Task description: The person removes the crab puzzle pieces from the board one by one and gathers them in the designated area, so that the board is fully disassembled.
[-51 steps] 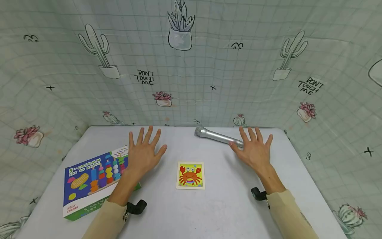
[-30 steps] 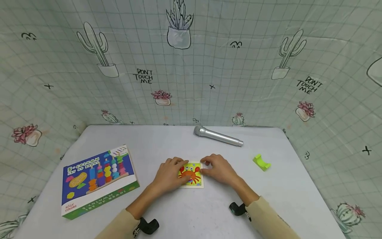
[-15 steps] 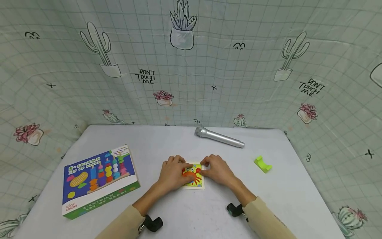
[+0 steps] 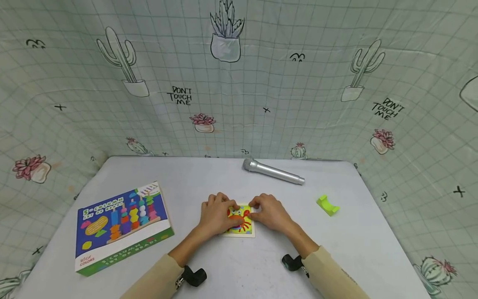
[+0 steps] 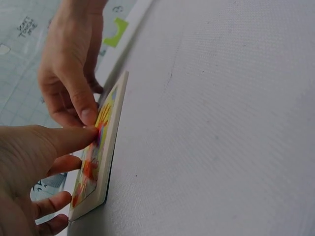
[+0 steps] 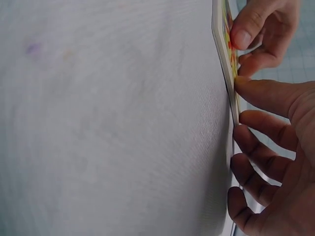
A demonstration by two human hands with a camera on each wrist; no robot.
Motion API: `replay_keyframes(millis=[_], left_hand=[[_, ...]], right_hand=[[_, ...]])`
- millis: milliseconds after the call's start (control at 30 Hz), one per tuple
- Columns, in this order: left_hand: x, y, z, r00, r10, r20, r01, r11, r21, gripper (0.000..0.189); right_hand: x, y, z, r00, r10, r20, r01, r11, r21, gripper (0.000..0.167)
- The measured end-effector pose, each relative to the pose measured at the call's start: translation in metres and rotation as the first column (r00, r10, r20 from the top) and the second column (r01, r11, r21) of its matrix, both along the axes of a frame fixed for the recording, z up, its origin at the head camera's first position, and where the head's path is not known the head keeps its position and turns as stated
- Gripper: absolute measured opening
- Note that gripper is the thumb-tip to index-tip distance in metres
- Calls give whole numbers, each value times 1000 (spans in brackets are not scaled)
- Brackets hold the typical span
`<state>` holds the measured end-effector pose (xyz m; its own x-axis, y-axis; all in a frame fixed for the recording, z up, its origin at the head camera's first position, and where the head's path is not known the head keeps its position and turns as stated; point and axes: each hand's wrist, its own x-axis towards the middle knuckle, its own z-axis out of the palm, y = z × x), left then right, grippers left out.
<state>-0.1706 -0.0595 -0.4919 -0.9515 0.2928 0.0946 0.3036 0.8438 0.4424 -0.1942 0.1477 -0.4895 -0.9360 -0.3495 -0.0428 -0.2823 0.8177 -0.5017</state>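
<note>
A small square crab jigsaw puzzle with a pale wooden border lies flat on the table, its left part covered by my left hand. That hand's thumb presses on the puzzle's face, with the index fingertip near the top edge; its other fingers curl beyond the border in the left wrist view. From the other side, my right hand holds thumb and index finger at the right claw and the upper right corner. In the right wrist view its thumb touches the puzzle, its other fingers loosely bent along the border.
A blue, white and green bead-set box lies at the left. A silver microphone lies behind the puzzle, and a bright green curved block at the right. Patterned cloth hangs behind the white table.
Both hands, spread apart with straight fingers in the first frame, have come down and inward onto the puzzle. The green block, hidden before, now shows. Over the last half second the hands have hardly moved.
</note>
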Motion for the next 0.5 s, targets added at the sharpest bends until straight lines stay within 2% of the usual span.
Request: replay_keyframes(millis=[500], left_hand=[[-3,1,-5,999,32,24,-32,999,38,34]], right_hand=[[-2,-2,0,1000,5,17,-5,999,-39,29]])
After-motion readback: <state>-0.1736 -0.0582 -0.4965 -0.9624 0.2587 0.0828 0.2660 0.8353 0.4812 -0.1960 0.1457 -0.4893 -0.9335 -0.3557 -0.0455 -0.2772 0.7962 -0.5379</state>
